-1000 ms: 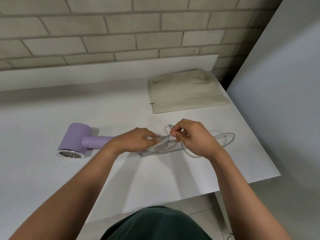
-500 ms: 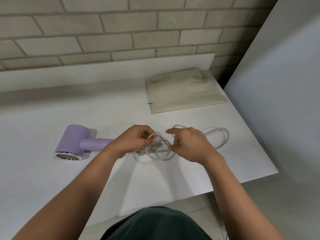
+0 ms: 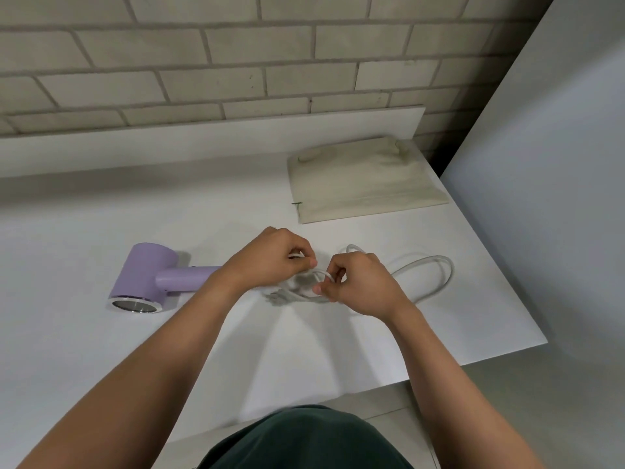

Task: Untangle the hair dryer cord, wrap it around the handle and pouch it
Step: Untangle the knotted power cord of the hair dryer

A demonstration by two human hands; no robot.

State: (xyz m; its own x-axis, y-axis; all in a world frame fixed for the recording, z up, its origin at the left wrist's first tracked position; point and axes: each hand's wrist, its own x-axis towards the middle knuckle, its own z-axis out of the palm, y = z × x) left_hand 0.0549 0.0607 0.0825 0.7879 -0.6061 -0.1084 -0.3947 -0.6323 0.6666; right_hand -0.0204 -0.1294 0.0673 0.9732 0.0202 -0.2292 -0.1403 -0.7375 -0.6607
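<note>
A lilac hair dryer (image 3: 145,279) lies on its side on the white table (image 3: 101,350), nozzle toward me, handle pointing right. Its white cord (image 3: 436,269) runs from the handle into a tangle between my hands, with one loop lying loose to the right. My left hand (image 3: 267,258) pinches a strand of the cord at the tangle. My right hand (image 3: 358,282) pinches another strand just to the right of it. The plug end is hidden under my hands. A flat beige cloth pouch (image 3: 362,181) lies at the back right of the table.
A brick wall (image 3: 203,62) rises behind a low white ledge at the table's back. A grey panel (image 3: 548,164) stands along the right side. The table's right and front edges run close to my right forearm.
My hands have drawn closer together over the tangle and both now pinch cord strands. The open rings of cord seen half a second ago have been gathered in between my fingers.
</note>
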